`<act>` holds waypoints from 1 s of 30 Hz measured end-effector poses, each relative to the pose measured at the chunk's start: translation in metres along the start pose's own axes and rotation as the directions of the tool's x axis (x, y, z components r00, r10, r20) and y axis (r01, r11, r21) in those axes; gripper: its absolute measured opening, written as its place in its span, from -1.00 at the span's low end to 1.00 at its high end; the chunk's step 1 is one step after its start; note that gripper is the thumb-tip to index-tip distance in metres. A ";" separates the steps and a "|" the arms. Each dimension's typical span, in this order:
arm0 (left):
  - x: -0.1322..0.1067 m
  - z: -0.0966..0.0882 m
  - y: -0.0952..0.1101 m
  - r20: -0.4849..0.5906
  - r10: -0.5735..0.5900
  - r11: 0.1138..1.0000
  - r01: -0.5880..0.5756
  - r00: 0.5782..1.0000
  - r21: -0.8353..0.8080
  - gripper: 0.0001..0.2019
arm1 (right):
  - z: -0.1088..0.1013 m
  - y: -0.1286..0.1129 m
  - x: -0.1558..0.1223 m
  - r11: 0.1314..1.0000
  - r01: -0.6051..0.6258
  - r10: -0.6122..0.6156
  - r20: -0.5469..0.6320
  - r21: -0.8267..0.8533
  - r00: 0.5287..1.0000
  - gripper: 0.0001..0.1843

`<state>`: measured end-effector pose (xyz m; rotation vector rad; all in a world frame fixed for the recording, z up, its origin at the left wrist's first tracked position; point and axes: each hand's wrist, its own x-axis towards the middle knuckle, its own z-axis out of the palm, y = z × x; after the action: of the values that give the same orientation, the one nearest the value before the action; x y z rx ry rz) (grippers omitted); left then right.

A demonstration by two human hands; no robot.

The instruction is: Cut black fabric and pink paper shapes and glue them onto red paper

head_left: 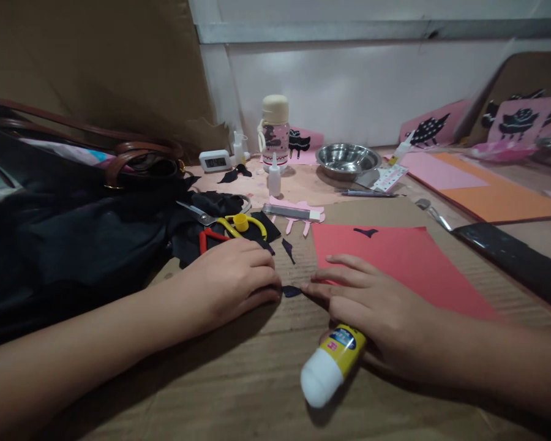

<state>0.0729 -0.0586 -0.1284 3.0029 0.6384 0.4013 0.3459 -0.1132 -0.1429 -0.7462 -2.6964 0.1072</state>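
Observation:
My left hand (232, 278) rests knuckles-up on the brown cardboard (239, 380), its fingers curled and its fingertips pressing one end of a small dark paper scrap (292, 291). My right hand (371, 303) lies over a glue stick (331, 364) with a white cap and yellow body, held under the palm, while its outstretched fingers touch the scrap's other end. The right fingers also overlap the near corner of a red paper sheet (395, 257), which carries a small dark cut-out (365, 232).
A black bag (64, 233) with brown handles fills the left. Beyond my left hand lie yellow-handled scissors (229, 222), black scraps and a pink cut-out (298, 214). Further back stand a small glue bottle (274, 176), a drink bottle (274, 131), a steel bowl (348, 160) and pink and orange sheets (482, 184).

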 end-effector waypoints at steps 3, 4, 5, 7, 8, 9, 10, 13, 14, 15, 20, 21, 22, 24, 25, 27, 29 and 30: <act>0.000 -0.001 0.000 -0.003 0.025 1.000 -0.025 1.000 0.008 -0.72 | 0.001 0.000 0.000 1.000 -0.004 0.004 0.005 0.003 1.000 -0.72; 0.000 -0.003 0.000 0.001 0.049 0.999 -0.049 0.999 0.008 -0.72 | 0.001 0.000 0.000 1.000 0.001 -0.001 0.009 0.006 1.000 -0.72; 0.000 -0.004 0.000 0.011 0.076 0.997 -0.076 0.997 0.008 -0.72 | 0.001 0.000 0.000 1.000 0.001 -0.002 0.014 0.007 1.000 -0.72; 0.000 -0.008 -0.001 0.031 0.133 0.991 -0.133 0.991 0.007 -0.72 | 0.001 0.001 -0.001 1.000 0.003 -0.004 0.019 0.006 1.000 -0.72; 0.000 -0.009 -0.001 0.041 0.151 0.989 -0.151 0.988 0.001 -0.71 | 0.001 0.001 -0.001 1.000 0.002 -0.002 0.021 0.003 1.000 -0.71; -0.001 -0.011 -0.002 0.049 0.160 0.987 -0.160 0.986 -0.009 -0.71 | 0.002 0.001 -0.002 1.000 0.001 -0.001 0.024 0.000 1.000 -0.70; -0.001 -0.013 -0.003 0.053 0.165 0.986 -0.164 0.985 -0.019 -0.71 | 0.002 0.002 -0.002 1.000 -0.001 0.001 0.025 -0.002 1.000 -0.70; -0.002 -0.013 -0.005 0.039 0.189 0.982 -0.188 0.981 -0.028 -0.72 | 0.003 0.003 -0.001 1.000 -0.008 0.008 0.036 0.005 0.999 -0.72; -0.002 -0.013 -0.005 0.029 0.197 0.980 -0.197 0.980 -0.020 -0.73 | 0.003 0.003 -0.001 1.000 -0.008 0.008 0.037 0.007 0.999 -0.73; -0.002 -0.011 -0.005 0.020 0.206 0.979 -0.205 0.978 -0.013 -0.73 | 0.002 0.003 0.000 1.000 -0.008 0.008 0.034 0.005 0.999 -0.73; -0.001 -0.001 0.000 -0.032 0.208 0.978 -0.208 0.978 -0.007 -0.74 | 0.000 0.002 0.002 1.000 0.017 -0.018 0.010 0.013 1.000 -0.70; -0.001 0.001 0.000 -0.039 0.211 0.977 -0.212 0.977 -0.016 -0.74 | 0.000 0.002 0.002 1.000 0.020 -0.020 0.013 0.023 1.000 -0.71; -0.001 0.003 0.000 -0.044 0.212 0.976 -0.213 0.976 -0.032 -0.74 | 0.000 0.002 0.002 0.999 0.021 -0.021 0.016 0.037 1.000 -0.73; 0.000 0.006 -0.001 -0.063 0.176 0.977 -0.182 0.982 -0.107 -0.75 | 0.000 0.004 0.002 0.997 0.022 -0.024 0.027 0.073 0.999 -0.77; 0.000 0.006 -0.001 -0.080 0.127 0.975 -0.139 0.989 -0.171 -0.77 | 0.001 0.005 0.002 0.995 0.022 -0.025 0.028 0.099 0.999 -0.78; 0.002 0.006 0.001 -0.096 -0.054 0.933 0.016 0.994 -0.359 -0.81 | 0.002 0.007 0.002 0.981 0.012 -0.010 -0.010 0.195 1.000 -0.80; 0.004 0.004 0.006 -0.040 -0.303 0.785 0.226 0.952 -0.577 -0.85 | 0.004 0.008 0.004 0.939 -0.014 0.052 -0.102 0.344 0.993 -0.84; 0.006 0.003 0.010 0.012 -0.418 0.672 0.317 0.908 -0.669 -0.88 | 0.004 0.008 0.005 0.908 -0.043 0.111 -0.141 0.417 0.984 -0.84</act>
<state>0.0824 -0.0650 -0.1288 2.1138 0.8699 0.6537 0.3444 -0.1037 -0.1468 -0.6921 -2.3707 0.5918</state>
